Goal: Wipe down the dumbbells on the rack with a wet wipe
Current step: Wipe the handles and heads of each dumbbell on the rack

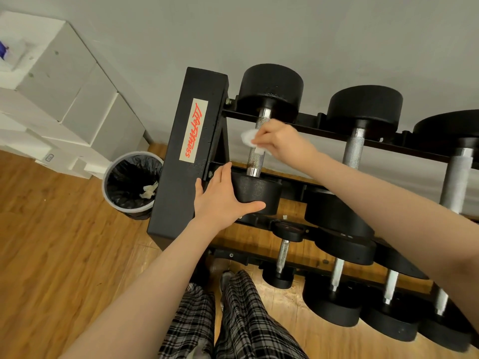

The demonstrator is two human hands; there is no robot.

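Observation:
A black dumbbell rack with a red-lettered label holds several black dumbbells on its tiers. The leftmost dumbbell on the top tier has a knurled steel handle. My right hand pinches a white wet wipe against that handle. My left hand grips the near head of the same dumbbell, thumb underneath. Two more dumbbells lie to the right on the top tier.
A bin with a black liner stands on the wooden floor left of the rack, with a used wipe inside. White boxes are stacked against the wall at left. Lower tiers hold several more dumbbells. My plaid trouser legs show below.

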